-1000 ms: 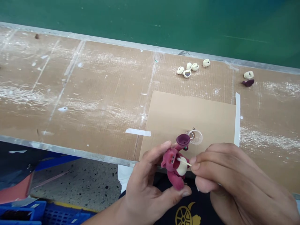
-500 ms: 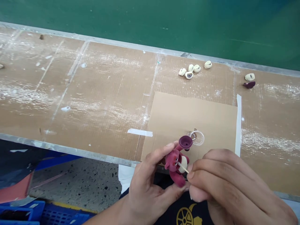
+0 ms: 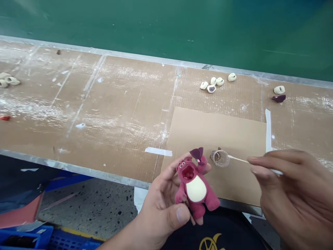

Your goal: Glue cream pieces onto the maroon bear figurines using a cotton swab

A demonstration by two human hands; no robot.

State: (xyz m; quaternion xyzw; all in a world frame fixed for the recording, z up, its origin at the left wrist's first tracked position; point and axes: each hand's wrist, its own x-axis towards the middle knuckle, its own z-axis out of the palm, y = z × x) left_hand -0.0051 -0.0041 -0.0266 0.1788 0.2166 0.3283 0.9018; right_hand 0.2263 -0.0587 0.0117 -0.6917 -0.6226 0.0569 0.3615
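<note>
My left hand is closed round a magenta toy bear figure, face up, with a cream belly and a wide-open mouth. A dark purple cup-like piece sits on the bear's raised arm. Between the thumb and fingers of my right hand is a thin cotton swab. Its white tip is at the right rim of a small clear plastic cup, which lies on the loose cardboard sheet.
Several cream hollow pieces lie near the back edge. A dark purple piece is further right. More cream pieces and a red piece are at far left. White tape holds the sheet.
The swab has moved away from the bear's face to the clear cup. My left hand has turned the bear upright, so its mouth and belly face me. Cream and red pieces have come into view at left.
</note>
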